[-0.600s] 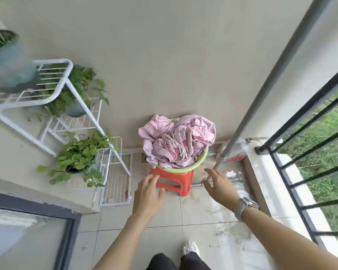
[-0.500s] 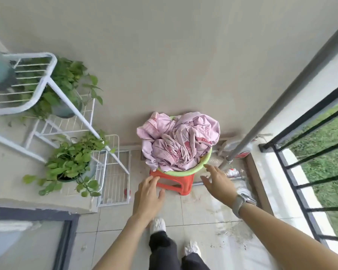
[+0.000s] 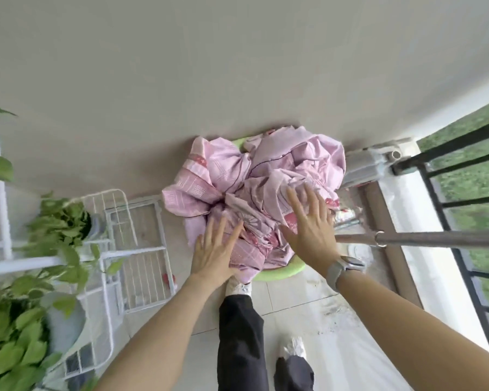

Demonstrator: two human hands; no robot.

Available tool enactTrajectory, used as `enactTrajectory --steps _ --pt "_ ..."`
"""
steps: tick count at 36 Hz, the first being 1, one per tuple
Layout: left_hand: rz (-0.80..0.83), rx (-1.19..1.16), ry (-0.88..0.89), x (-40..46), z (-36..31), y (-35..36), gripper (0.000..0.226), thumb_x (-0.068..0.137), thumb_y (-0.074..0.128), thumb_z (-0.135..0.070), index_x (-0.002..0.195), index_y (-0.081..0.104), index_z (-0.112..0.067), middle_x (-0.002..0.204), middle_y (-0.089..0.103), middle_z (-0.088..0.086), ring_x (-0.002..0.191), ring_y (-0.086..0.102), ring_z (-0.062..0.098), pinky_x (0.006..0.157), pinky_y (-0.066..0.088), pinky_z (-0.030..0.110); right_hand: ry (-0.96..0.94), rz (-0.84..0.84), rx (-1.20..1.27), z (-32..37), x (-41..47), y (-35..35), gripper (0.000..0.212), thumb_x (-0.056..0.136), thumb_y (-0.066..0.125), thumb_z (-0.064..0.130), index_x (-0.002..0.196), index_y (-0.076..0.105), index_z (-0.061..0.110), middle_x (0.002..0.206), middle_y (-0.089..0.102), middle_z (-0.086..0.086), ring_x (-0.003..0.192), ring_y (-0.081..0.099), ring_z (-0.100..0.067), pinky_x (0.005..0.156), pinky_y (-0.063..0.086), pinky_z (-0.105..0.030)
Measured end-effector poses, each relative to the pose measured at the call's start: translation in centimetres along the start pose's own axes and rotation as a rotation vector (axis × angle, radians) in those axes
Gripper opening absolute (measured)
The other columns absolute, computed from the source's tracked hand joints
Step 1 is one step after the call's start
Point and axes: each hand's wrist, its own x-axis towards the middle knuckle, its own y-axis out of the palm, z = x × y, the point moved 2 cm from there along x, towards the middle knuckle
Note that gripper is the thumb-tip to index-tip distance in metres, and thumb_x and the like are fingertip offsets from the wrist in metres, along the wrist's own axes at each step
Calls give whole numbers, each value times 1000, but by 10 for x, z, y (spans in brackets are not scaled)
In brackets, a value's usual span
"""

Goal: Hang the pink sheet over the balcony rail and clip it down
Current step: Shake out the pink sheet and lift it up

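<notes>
The pink sheet [image 3: 237, 176] lies crumpled in a heap that fills a green basin [image 3: 283, 273] against the wall. My left hand [image 3: 216, 251] is spread flat over the near left of the heap, fingers apart. Over the heap's right side is my right hand [image 3: 308, 224], also spread, with a grey watch on its wrist. Neither hand has closed on the cloth. The black balcony rail [image 3: 449, 145] runs along the right edge. A grey metal pole [image 3: 424, 239] crosses from the right toward the basin.
A white wire plant rack [image 3: 136, 238] with leafy potted plants [image 3: 60, 224] stands at the left. My legs and shoes [image 3: 237, 289] are just below the basin on the tiled floor. A raised ledge [image 3: 424, 249] runs under the rail, with a white container [image 3: 362, 165] in the corner.
I have stepped close to the basin, and it now looks much larger. Both hands moved forward from in front of the stool onto the sheet heap.
</notes>
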Motion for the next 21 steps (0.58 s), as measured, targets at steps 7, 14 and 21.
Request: enactTrajectory --steps 7,14,21 --pt "-98 15 103 46 18 -6 42 78 63 -15 118 54 -18 128 50 5 122 41 25 97 37 40 97 125 112 -9 42 23 72 80 63 42 140 27 25 132 38 -13 122 31 -34 98 38 -47" --pt "80 -181 176 56 3 -82 29 87 44 -11 115 51 -18 112 63 11 101 58 32 81 46 41 193 138 297 -3 38 -12 62 84 57 47 138 33 26 130 40 -14 125 29 -32 101 31 -43" --pt "-74 -504 214 40 -46 -212 33 87 44 -10 117 55 -20 124 59 8 114 52 28 92 41 34 104 140 570 25 9 -98 96 60 47 78 139 11 39 152 11 6 141 1 -13 115 2 -35"
